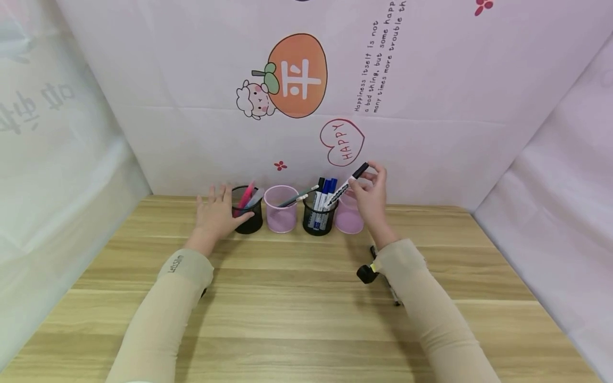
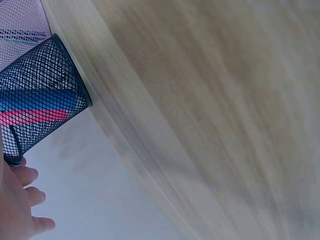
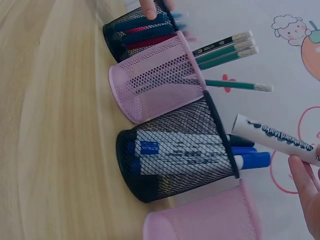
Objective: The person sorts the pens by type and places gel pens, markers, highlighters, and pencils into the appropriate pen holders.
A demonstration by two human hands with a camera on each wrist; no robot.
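Observation:
My right hand (image 1: 372,199) pinches a whiteboard marker (image 1: 341,192) by its black-capped end. The white barrel slants down over the black mesh pen cup (image 1: 318,221), which holds several blue- and black-capped markers (image 3: 180,152). In the right wrist view, the marker's lower end is outside that cup's rim. My left hand (image 1: 214,215) is at the leftmost black mesh cup (image 2: 37,82), its fingers spread and its thumb across the cup's front. Pink and blue pens stand in this cup. Between the black cups, a pink mesh cup (image 1: 281,217) holds several pencils (image 3: 227,55).
Another pink mesh cup (image 1: 349,221) ends the row on the right, partly behind my right hand. A black object (image 1: 366,274) shows by the right sleeve, partly covered. The wooden table (image 1: 287,319) meets a printed white backdrop (image 1: 191,106) behind the cups.

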